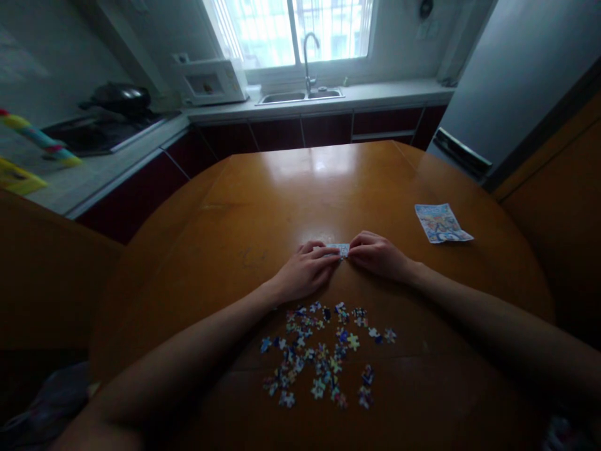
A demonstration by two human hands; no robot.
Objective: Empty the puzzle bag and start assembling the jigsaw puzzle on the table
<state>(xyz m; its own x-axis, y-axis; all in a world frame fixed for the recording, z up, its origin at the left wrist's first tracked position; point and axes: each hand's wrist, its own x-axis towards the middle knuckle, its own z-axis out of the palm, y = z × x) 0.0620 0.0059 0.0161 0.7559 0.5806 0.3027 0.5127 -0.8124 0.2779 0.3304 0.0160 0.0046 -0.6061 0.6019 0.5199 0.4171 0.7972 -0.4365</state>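
My left hand [305, 270] and my right hand [378, 254] meet at the middle of a round wooden table [263, 213]. Both press their curled fingertips on a small pale strip of joined puzzle pieces [340, 249] that lies flat between them. The strip is partly hidden by my fingers. Nearer to me, between my forearms, several loose colourful puzzle pieces [323, 354] lie scattered on the wood. A printed picture card [441, 223] lies flat to the right of my right hand.
Behind the table runs a kitchen counter with a sink and tap [303, 94], a white microwave [211, 81] and a stove with a black wok [119, 99]. A grey fridge [511, 75] stands at the right. Wooden chair backs [42, 275] flank the table.
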